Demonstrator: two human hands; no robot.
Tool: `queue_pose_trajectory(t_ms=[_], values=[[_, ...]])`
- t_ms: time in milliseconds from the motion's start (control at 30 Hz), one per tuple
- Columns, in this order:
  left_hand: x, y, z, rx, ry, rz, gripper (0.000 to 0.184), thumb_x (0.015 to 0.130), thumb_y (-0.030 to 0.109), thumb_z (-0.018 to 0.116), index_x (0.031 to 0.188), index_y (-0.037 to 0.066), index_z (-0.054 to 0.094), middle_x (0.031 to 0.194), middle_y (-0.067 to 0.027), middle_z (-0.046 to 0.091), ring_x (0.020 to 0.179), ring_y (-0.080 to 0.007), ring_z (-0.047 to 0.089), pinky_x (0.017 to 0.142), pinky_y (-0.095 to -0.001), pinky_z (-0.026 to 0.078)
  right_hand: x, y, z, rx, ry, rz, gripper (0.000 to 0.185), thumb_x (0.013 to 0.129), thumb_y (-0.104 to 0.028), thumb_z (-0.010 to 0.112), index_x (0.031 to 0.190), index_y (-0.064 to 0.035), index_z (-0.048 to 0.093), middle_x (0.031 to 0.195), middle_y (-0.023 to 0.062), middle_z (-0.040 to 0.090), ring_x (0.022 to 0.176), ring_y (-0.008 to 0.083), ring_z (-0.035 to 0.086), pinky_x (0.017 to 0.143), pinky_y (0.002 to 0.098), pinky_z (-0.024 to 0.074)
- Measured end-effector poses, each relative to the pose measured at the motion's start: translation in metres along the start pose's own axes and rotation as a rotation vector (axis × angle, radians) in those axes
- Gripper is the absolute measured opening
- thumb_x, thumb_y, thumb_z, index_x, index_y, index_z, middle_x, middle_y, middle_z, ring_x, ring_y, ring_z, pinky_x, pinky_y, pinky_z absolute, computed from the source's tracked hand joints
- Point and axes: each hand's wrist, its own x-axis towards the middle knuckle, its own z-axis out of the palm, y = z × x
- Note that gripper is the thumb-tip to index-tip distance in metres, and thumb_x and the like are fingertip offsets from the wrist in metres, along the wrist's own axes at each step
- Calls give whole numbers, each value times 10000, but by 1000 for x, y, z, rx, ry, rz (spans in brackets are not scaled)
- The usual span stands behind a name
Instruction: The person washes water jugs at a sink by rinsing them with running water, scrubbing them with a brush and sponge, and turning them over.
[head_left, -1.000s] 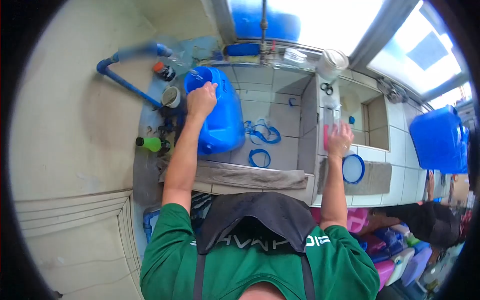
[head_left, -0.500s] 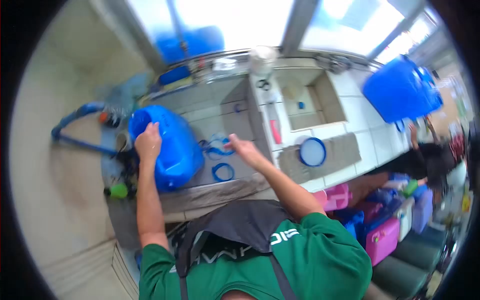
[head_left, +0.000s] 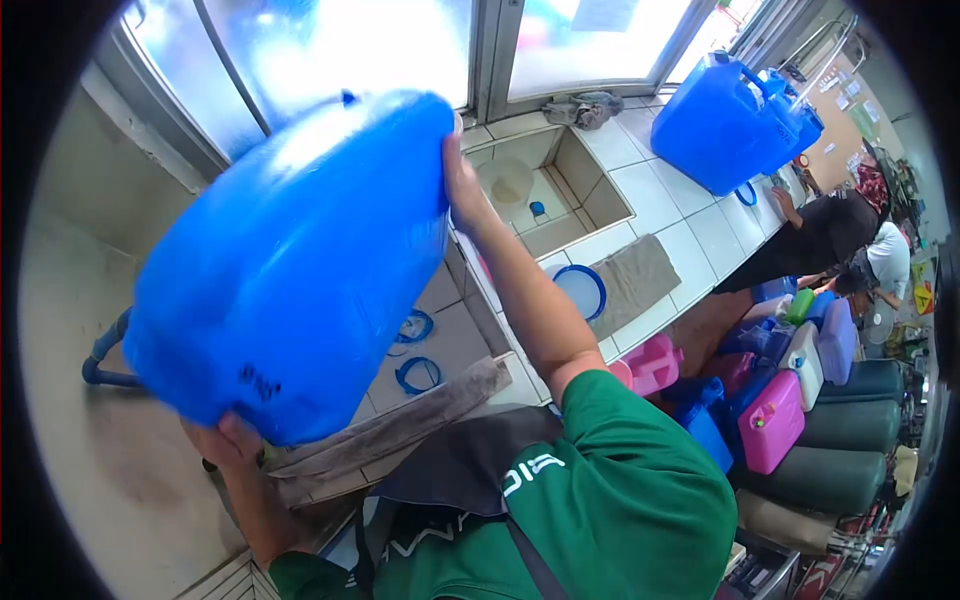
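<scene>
A large blue plastic container (head_left: 290, 270) is raised in front of me above the tiled basin, tilted, with black writing near its lower end. My left hand (head_left: 232, 440) grips that lower end, its fingers partly hidden by the container. At the upper right end, my right hand (head_left: 461, 185) is pressed against the side, its fingertips partly hidden. Beneath the container, blue rings (head_left: 418, 375) lie on the basin floor. A grey cloth (head_left: 440, 405) is draped along the basin's front edge.
A round blue-rimmed tub (head_left: 580, 293) sits beside a grey cloth (head_left: 635, 280) on the white tiled counter, near a small sunken basin (head_left: 590, 190). Blue jerrycans (head_left: 715, 125) stand farther right. Pink, white and purple containers (head_left: 772, 420) are on the floor. People (head_left: 835, 235) work beyond.
The blue container has been lifted from the basin and turned over. My right hand has moved from above the basin onto it; my left has shifted to its other end. The view has swung right.
</scene>
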Motion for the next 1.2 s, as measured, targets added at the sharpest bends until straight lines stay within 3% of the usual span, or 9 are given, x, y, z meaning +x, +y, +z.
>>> queue_pose_trajectory(t_ms=[133, 233, 400, 567, 700, 933, 1000, 1033, 1200], values=[[-45, -20, 14, -304, 117, -292, 367, 979, 256, 481, 1139, -52, 601, 1108, -200, 649, 977, -438, 612, 917, -477, 462, -12, 24, -4, 76, 82, -225, 795, 988, -655, 264, 1261, 34, 551, 1192, 158, 623, 1068, 212, 601, 922, 336, 490], [-14, -14, 29, 365, -173, 375, 332, 1001, 233, 455, 1154, -23, 602, 1108, -183, 651, 931, -365, 626, 876, -428, 464, -46, 105, 2, 254, 85, 80, 851, 951, -706, 310, 1357, 17, 502, 1308, 182, 566, 1202, 248, 534, 1036, 370, 413], [6, -26, 46, 10, -244, -506, 284, 1034, 216, 439, 1048, -20, 595, 916, -112, 615, 789, -173, 577, 742, -341, 464, -61, 98, 0, 80, 30, 566, 1015, 867, -802, 357, 1406, 53, 442, 1428, 217, 475, 1307, 332, 456, 1102, 412, 330], [-75, -186, 44, -173, 228, -917, 433, 1034, 353, 461, 1263, 6, 587, 1255, -111, 604, 1068, -205, 588, 902, -326, 479, -17, 47, 9, -783, -259, 300, 1038, 891, -800, 208, 1376, 86, 442, 1309, 314, 538, 1283, 403, 484, 1102, 421, 324], [-183, -235, 36, -903, 124, -1242, 514, 1021, 393, 471, 1335, -9, 527, 1391, -150, 522, 1248, -256, 510, 1081, -349, 381, -3, -39, 32, -688, -423, 138, 934, 881, -800, 315, 1283, -9, 605, 1189, 219, 637, 1125, 291, 584, 968, 400, 437], [-158, -93, 140, -1521, 298, -999, 527, 1039, 385, 421, 1440, 43, 405, 1422, -167, 479, 1267, -299, 487, 1070, -452, 410, -27, -114, 100, -865, -509, -265, 969, 875, -820, 251, 1331, -28, 572, 1227, 199, 621, 1154, 268, 569, 1035, 400, 405], [-146, -81, 144, -1607, 310, -942, 531, 1042, 384, 414, 1454, 51, 388, 1426, -169, 472, 1270, -305, 484, 1069, -466, 414, -39, -137, 120, -391, -584, -604, 759, 884, -665, 528, 1155, 33, 655, 1093, 215, 673, 1060, 324, 622, 949, 410, 469], [-136, -74, 151, -1549, 326, -858, 522, 1033, 374, 439, 1447, 60, 391, 1411, -157, 488, 1253, -297, 499, 1052, -441, 430, -56, -170, 144, -661, -421, -270, 821, 896, -714, 459, 1225, 18, 632, 1154, 215, 659, 1103, 304, 609, 946, 392, 468], [-111, -91, 147, -1602, 361, -749, 514, 1020, 368, 474, 1432, 68, 405, 1391, -143, 506, 1234, -287, 515, 1027, -413, 454, -62, -193, 157, -582, -487, -380, 827, 896, -713, 461, 1210, 31, 639, 1150, 232, 657, 1122, 310, 605, 949, 385, 472]])
